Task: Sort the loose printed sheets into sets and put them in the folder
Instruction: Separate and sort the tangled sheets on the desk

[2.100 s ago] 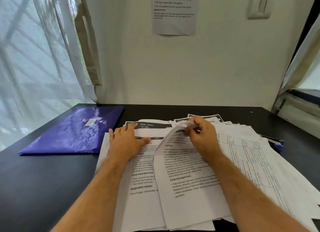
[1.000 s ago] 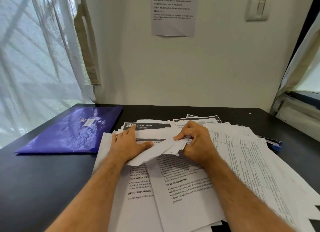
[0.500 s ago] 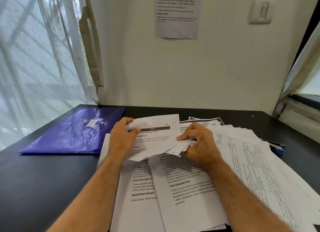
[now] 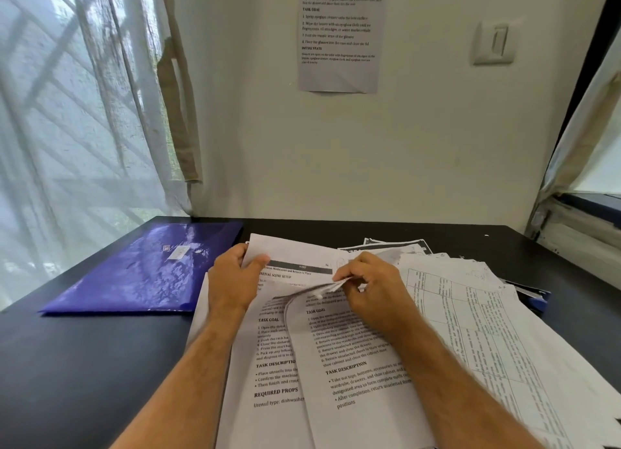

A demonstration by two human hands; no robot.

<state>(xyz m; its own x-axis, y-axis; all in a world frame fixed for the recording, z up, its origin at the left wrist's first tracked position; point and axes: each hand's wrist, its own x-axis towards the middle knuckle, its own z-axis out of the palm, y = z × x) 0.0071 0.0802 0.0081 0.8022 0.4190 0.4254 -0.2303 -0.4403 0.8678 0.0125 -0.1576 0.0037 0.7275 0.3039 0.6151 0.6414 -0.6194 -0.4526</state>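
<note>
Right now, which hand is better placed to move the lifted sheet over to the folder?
Left. The left hand already grips the lifted sheet on the side nearest the purple folder; the right hand pinches curled page corners farther away.

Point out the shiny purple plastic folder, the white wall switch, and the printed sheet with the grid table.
Shiny purple plastic folder (image 4: 148,274): head view, middle of its cover.
White wall switch (image 4: 494,42): head view, rocker centre.
Printed sheet with the grid table (image 4: 470,314): head view, table area.

Printed sheets (image 4: 363,364) lie fanned, overlapping beneath my hands; glossy blue folder (image 4: 148,274) flat, closed, left of my left hand (image 4: 232,280).
</note>
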